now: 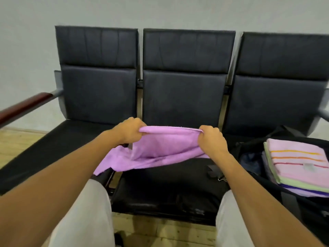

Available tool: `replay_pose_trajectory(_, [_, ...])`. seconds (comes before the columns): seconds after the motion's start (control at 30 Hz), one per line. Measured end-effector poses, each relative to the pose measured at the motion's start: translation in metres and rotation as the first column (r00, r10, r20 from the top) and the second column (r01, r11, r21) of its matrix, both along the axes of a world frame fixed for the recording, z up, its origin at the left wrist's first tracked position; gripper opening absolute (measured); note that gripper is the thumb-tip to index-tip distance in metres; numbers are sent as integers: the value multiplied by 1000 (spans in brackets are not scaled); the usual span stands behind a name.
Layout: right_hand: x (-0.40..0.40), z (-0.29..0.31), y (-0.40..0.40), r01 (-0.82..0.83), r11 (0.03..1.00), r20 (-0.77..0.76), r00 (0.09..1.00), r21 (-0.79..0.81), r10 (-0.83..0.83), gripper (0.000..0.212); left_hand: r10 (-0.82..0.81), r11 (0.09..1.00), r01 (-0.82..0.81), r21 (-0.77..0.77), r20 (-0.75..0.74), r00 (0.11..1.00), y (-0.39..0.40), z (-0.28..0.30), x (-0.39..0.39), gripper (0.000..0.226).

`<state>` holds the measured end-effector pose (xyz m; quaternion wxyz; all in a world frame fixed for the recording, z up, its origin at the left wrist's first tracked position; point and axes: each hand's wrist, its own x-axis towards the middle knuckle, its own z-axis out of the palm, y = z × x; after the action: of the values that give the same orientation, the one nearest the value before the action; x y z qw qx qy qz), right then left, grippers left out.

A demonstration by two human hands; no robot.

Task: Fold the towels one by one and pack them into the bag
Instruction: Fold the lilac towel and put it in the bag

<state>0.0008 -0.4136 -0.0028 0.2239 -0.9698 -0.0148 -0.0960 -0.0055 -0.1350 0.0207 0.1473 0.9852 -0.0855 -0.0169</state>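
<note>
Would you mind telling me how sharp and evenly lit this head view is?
Head view: soft, even light, no glare; wide-angle bending bows the chair backs; left hand, right hand and purple towel are slightly soft; the folded towels in the bag blur most.

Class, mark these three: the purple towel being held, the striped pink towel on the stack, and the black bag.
purple towel (160, 148), head view, its middle.
striped pink towel (299, 157), head view, top face.
black bag (292, 196), head view, near wall.
</note>
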Motion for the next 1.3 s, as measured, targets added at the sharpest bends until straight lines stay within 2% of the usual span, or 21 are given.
replay_pose_trajectory(0.17, [-18,61,-13,-46,997,63,997,62,42,24,-19,1000,19,7,133,991,-6,64,-21,24])
replay_pose_trajectory(0.27, [-33,99,-25,-117,990,127,986,82,106,35,6,1000,-10,16,212,977,-10,94,-29,18])
replay_pose_trajectory(0.4, [-59,144,-38,-193,976,124,971,-104,205,60,3,999,-15,45,271,963,-12,133,-45,21])
replay_pose_trajectory(0.5, [-75,175,-45,-166,965,152,968,-203,198,41,-35,999,34,10,291,956,-15,168,-60,13])
replay_pose_trajectory(0.57, [-82,193,-48,-130,964,210,961,-234,180,20,-71,997,74,2,313,947,-20,191,-75,26])
replay_pose_trajectory(0.63, [-84,207,-51,-81,948,273,947,-306,169,7,-108,990,70,118,344,933,-24,211,-88,40])
replay_pose_trajectory(0.7, [-85,218,-53,-32,926,298,942,-375,153,6,-100,957,-15,291,377,921,-27,225,-95,34])
replay_pose_trajectory(0.77, [-85,223,-55,-13,911,285,948,-412,143,7,-68,944,-78,322,420,905,-29,229,-95,25])
replay_pose_trajectory(0.83, [-83,225,-59,-4,910,263,957,-414,124,9,-30,964,-94,250,452,891,-29,229,-89,17])
replay_pose_trajectory(0.97, [-71,223,-73,-37,961,222,970,-273,101,17,42,999,-28,-37,473,880,-33,220,-73,14])
replay_pose_trajectory(1.07, [-61,218,-80,-101,968,175,974,-228,143,18,59,990,8,-138,470,881,-39,213,-65,11])
replay_pose_trajectory(1.2, [-50,196,-83,-218,965,100,967,-143,234,21,95,934,61,-351,410,907,-40,194,-56,19])
replay_pose_trajectory(1.3, [-42,181,-83,-315,948,12,949,-37,316,22,126,860,27,-509,264,956,-40,180,-50,18])
